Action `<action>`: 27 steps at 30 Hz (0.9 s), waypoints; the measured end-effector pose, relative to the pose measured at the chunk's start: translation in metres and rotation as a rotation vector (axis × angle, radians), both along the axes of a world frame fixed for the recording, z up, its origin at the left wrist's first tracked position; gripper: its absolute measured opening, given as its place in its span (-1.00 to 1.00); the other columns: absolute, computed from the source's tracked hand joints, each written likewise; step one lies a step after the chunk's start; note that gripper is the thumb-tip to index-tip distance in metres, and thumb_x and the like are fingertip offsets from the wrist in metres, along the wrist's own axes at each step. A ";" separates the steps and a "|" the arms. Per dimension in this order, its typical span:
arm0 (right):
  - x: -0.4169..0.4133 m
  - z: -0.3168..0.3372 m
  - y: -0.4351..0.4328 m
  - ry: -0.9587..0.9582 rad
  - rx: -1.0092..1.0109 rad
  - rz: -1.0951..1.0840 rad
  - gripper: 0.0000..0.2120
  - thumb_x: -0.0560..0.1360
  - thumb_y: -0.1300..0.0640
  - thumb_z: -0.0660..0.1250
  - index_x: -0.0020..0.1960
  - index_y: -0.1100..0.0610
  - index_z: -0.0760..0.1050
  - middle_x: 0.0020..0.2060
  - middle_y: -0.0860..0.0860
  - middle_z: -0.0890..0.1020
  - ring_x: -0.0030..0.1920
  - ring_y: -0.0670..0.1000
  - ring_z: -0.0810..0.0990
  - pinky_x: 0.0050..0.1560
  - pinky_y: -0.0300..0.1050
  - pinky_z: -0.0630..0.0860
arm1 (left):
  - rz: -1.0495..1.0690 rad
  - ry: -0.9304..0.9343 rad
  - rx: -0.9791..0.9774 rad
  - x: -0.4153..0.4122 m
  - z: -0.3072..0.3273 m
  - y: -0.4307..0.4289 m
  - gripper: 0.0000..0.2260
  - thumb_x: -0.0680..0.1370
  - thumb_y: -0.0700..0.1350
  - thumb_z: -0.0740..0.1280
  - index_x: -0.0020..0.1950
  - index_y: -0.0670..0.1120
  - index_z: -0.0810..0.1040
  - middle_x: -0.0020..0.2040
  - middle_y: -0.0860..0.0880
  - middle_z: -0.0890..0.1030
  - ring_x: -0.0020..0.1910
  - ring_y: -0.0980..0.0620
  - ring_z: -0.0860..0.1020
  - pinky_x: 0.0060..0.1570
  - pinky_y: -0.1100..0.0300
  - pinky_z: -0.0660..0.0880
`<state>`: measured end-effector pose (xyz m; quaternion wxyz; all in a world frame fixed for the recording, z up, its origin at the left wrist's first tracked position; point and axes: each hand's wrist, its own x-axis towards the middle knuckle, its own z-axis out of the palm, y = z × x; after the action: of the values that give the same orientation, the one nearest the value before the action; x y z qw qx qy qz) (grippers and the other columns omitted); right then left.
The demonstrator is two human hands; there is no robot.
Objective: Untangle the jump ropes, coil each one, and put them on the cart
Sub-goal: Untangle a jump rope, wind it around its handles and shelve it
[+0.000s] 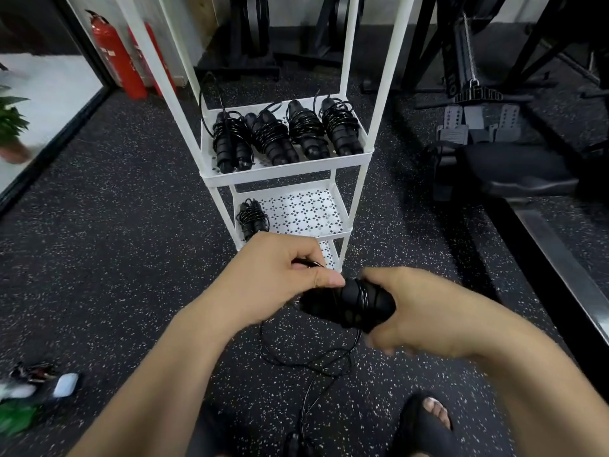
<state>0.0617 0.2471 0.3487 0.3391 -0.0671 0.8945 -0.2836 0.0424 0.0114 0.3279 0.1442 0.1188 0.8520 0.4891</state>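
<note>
I'm seeing the jump rope handles (346, 305) sitting mid-frame with a few cord turns on them. Right hand (425, 321) is gripping them from 3 o'clock, and left hand (280, 262) is pinching the cord at 10. Slack (316, 361) is trailing on the floor at 6. Cart (286, 169) is standing at 12, carrying coiled ropes (290, 133).

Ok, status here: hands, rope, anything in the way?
Left hand pinches cord, right hand grips handles. Few wraps on, tail loose on floor. Cart ahead, unobstructed.
</note>
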 end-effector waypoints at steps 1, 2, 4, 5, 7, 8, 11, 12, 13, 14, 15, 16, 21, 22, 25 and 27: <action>0.001 0.004 0.002 -0.073 -0.072 0.021 -0.66 0.40 0.28 0.57 0.02 -0.03 0.52 -0.23 0.11 0.75 -0.37 0.01 0.66 -0.38 -0.07 0.55 | 0.002 -0.024 0.036 0.000 0.001 -0.002 -0.71 0.39 0.19 0.60 -0.21 0.01 0.67 -0.43 0.03 0.45 -0.39 0.04 0.34 -0.33 0.17 0.26; 0.003 0.008 0.003 -0.134 -0.147 0.040 -0.66 0.43 0.30 0.57 0.06 0.00 0.54 -0.20 0.14 0.76 -0.32 0.02 0.68 -0.34 -0.08 0.57 | -0.005 -0.046 0.069 -0.001 0.002 -0.004 -0.71 0.36 0.16 0.62 -0.22 -0.01 0.67 -0.41 0.04 0.46 -0.39 0.07 0.34 -0.33 0.20 0.29; 0.005 0.016 0.007 -0.212 -0.286 0.063 -0.68 0.47 0.34 0.57 0.11 0.09 0.56 -0.14 0.14 0.77 -0.23 0.05 0.71 -0.32 -0.10 0.58 | -0.038 -0.094 0.156 -0.002 0.004 -0.008 -0.74 0.35 0.11 0.62 -0.23 -0.03 0.67 -0.36 0.02 0.53 -0.37 0.11 0.39 -0.29 0.26 0.34; 0.006 0.019 0.008 -0.237 -0.343 0.072 -0.68 0.47 0.35 0.57 0.13 0.13 0.56 -0.14 0.13 0.77 -0.21 0.05 0.71 -0.32 -0.11 0.57 | -0.060 -0.114 0.210 -0.002 0.004 -0.010 -0.76 0.38 0.07 0.63 -0.22 -0.03 0.67 -0.32 -0.02 0.57 -0.35 0.10 0.41 -0.28 0.26 0.37; 0.007 0.025 0.011 -0.290 -0.429 0.104 -0.68 0.49 0.37 0.57 0.16 0.17 0.56 -0.13 0.14 0.76 -0.19 0.06 0.70 -0.34 -0.13 0.55 | -0.102 -0.134 0.295 -0.001 0.004 -0.015 -0.76 0.43 0.01 0.64 -0.19 -0.08 0.65 -0.28 -0.05 0.59 -0.33 0.07 0.44 -0.26 0.28 0.41; 0.008 0.026 0.011 -0.317 -0.465 0.124 -0.68 0.50 0.38 0.56 0.17 0.17 0.56 -0.12 0.16 0.75 -0.19 0.07 0.70 -0.34 -0.13 0.53 | -0.113 -0.144 0.330 0.000 0.005 -0.016 -0.75 0.42 -0.01 0.64 -0.18 -0.10 0.63 -0.28 -0.05 0.58 -0.32 0.06 0.45 -0.27 0.30 0.42; 0.009 0.027 0.009 -0.335 -0.601 0.140 -0.65 0.51 0.40 0.55 0.23 0.20 0.56 -0.07 0.22 0.74 -0.19 0.08 0.67 -0.35 -0.17 0.53 | -0.080 -0.201 0.491 0.000 0.006 -0.013 -0.75 0.43 -0.07 0.59 -0.16 -0.14 0.56 -0.31 -0.01 0.53 -0.40 0.11 0.44 -0.38 0.34 0.42; 0.009 0.026 0.008 -0.325 -0.657 0.129 -0.62 0.51 0.42 0.54 0.26 0.24 0.54 -0.04 0.26 0.74 -0.19 0.09 0.66 -0.35 -0.17 0.53 | -0.053 -0.220 0.539 -0.002 0.005 -0.011 -0.78 0.48 -0.10 0.57 -0.17 -0.14 0.56 -0.32 0.01 0.53 -0.41 0.12 0.43 -0.39 0.33 0.41; 0.009 0.024 0.008 -0.311 -0.716 0.111 -0.60 0.51 0.43 0.53 0.28 0.27 0.52 -0.01 0.29 0.73 -0.20 0.10 0.65 -0.36 -0.17 0.53 | -0.035 -0.229 0.557 -0.003 0.005 -0.010 -0.81 0.56 -0.14 0.51 -0.17 -0.13 0.56 -0.32 0.03 0.53 -0.41 0.13 0.45 -0.36 0.30 0.42; 0.009 0.023 0.007 -0.294 -0.779 0.088 -0.58 0.50 0.44 0.53 0.30 0.28 0.52 0.00 0.29 0.73 -0.21 0.09 0.65 -0.37 -0.18 0.53 | -0.010 -0.247 0.563 -0.004 0.004 -0.008 -0.82 0.62 -0.20 0.40 -0.18 -0.12 0.56 -0.31 0.03 0.54 -0.38 0.12 0.48 -0.31 0.24 0.45; 0.009 0.023 0.006 -0.273 -0.843 0.058 -0.58 0.49 0.44 0.53 0.30 0.28 0.53 0.01 0.29 0.72 -0.22 0.09 0.65 -0.38 -0.19 0.54 | 0.017 -0.249 0.543 -0.004 0.002 -0.005 -0.77 0.68 -0.22 0.29 -0.17 -0.11 0.56 -0.29 0.01 0.58 -0.33 0.10 0.53 -0.24 0.15 0.49; 0.009 0.023 0.005 -0.245 -0.910 0.018 -0.58 0.48 0.44 0.54 0.29 0.26 0.54 0.01 0.28 0.72 -0.23 0.08 0.65 -0.39 -0.20 0.54 | 0.055 -0.213 0.503 -0.003 0.001 -0.001 -0.73 0.73 -0.21 0.23 -0.14 -0.12 0.57 -0.26 -0.05 0.62 -0.27 0.02 0.58 -0.18 0.06 0.52; 0.007 0.014 -0.006 -0.006 -1.121 -0.306 -0.64 0.42 0.41 0.56 0.18 0.29 0.58 -0.06 0.23 0.71 -0.27 0.06 0.62 -0.41 -0.14 0.49 | 0.110 -0.140 0.448 0.002 -0.006 0.020 -0.75 0.58 0.29 0.33 -0.11 0.18 0.67 -0.26 -0.18 0.43 -0.41 0.00 0.27 -0.35 0.04 0.16; 0.006 0.012 -0.007 0.042 -1.119 -0.366 -0.64 0.42 0.42 0.57 0.17 0.32 0.57 -0.09 0.23 0.70 -0.26 0.08 0.61 -0.41 -0.13 0.48 | 0.086 -0.128 0.409 0.003 -0.009 0.021 -0.74 0.58 0.35 0.31 -0.08 0.24 0.66 -0.29 -0.13 0.42 -0.41 0.00 0.25 -0.35 0.02 0.15; 0.002 0.005 -0.007 0.168 -1.011 -0.533 -0.64 0.42 0.36 0.58 0.16 0.35 0.54 -0.09 0.33 0.67 -0.24 0.11 0.63 -0.40 -0.07 0.49 | 0.020 -0.041 0.151 0.004 -0.009 0.022 -0.75 0.71 0.25 0.19 -0.07 0.31 0.59 -0.41 0.15 0.38 -0.41 0.05 0.32 -0.34 0.05 0.28; -0.002 0.000 -0.005 0.272 -0.884 -0.607 -0.64 0.43 0.33 0.61 0.13 0.28 0.53 -0.15 0.27 0.70 -0.27 0.21 0.63 -0.36 0.03 0.53 | -0.021 0.004 0.010 0.005 -0.008 0.022 -0.76 0.72 0.21 0.19 -0.10 0.31 0.55 -0.42 0.16 0.42 -0.42 0.11 0.37 -0.32 0.13 0.35</action>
<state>0.0599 0.2425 0.3484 0.0629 0.0217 0.7051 -0.7060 0.0474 0.0336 0.3200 0.1473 0.1293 0.8485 0.4915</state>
